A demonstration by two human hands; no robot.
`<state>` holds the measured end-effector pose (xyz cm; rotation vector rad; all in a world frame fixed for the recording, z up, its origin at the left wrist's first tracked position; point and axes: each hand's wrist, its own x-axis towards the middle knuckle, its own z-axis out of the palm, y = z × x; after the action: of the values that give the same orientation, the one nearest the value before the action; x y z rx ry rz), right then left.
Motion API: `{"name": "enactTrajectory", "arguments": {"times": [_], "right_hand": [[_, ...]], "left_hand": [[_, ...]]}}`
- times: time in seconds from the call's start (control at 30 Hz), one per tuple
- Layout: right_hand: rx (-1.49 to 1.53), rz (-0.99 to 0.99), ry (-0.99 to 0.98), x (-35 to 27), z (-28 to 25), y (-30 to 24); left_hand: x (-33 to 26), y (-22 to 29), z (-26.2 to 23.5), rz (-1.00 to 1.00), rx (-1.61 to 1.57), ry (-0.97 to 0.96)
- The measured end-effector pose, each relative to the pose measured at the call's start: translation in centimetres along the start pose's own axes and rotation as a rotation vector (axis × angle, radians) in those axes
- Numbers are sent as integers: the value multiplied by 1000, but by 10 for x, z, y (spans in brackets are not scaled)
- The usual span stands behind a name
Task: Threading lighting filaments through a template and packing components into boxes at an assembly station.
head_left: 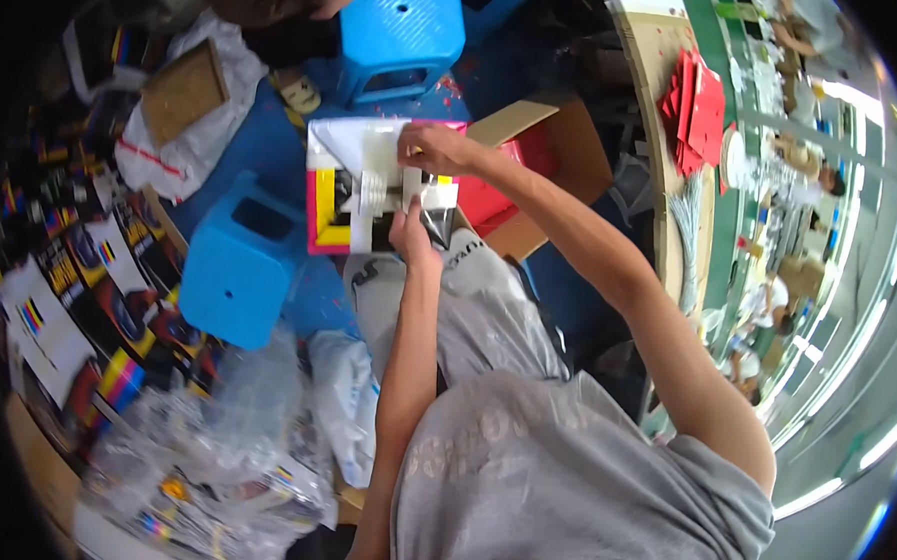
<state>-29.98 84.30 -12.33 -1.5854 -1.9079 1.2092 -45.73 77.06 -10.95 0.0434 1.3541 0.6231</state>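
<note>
Uneven pressure could crease the pink-edged printed package (372, 197), where left hand (413, 234) and right hand (439, 148) curl fingers, grip unclear.

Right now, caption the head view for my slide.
Left hand and right hand over pink-edged printed packaging, between a blue plastic stool and an open cardboard carton.

On the blue floor (269, 147) I see one stool (404, 33) at upper centre and another stool (234, 271) left of centre. The bench (646, 68) at upper right carries red sheets (694, 116) and a pale bundle (684, 235).
</note>
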Motion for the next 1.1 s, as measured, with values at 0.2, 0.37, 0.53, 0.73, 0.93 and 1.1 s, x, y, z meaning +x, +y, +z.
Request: {"name": "enactTrajectory", "arguments": {"times": [0.2, 0.37, 0.53, 0.73, 0.93, 1.1], "right_hand": [[-400, -11, -438, 27, 16, -36], [-544, -55, -534, 32, 17, -40], [-545, -194, -446, 23, 9, -30], [-428, -274, -364, 13, 11, -39], [-393, -316, -218, 0, 19, -33], [-385, -330, -171, -4, 23, -34]], "left_hand": [[17, -17, 11, 201, -67, 123], [36, -33, 14, 247, -157, 142], [20, -29, 30, 297, -147, 211], [24, -29, 26, 265, -219, 209], [19, -26, 30, 253, -162, 206], [12, -25, 23, 281, -234, 158]]}}
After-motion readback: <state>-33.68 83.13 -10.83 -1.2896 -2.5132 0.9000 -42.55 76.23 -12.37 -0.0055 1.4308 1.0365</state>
